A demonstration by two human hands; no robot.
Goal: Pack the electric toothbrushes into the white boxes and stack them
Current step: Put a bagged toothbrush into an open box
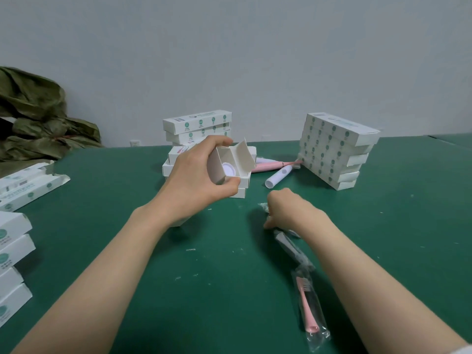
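My left hand (194, 180) grips a white box (231, 163) held up above the green table (178, 251), its end flaps open toward me. A round toothbrush base shows inside it. My right hand (283, 208) is down on the table with fingers curled around a clear plastic packet (265, 208); what it holds is partly hidden. A bagged pink brush head (307, 307) lies near my right forearm. A white toothbrush handle (278, 176) and a pink toothbrush (270, 166) lie behind, between the box piles.
A tilted stack of white boxes (337, 152) stands at the right rear. Another pile of boxes (198, 127) sits behind my left hand. More white boxes (12, 254) line the left edge. Green cloth (33, 118) is heaped at the far left.
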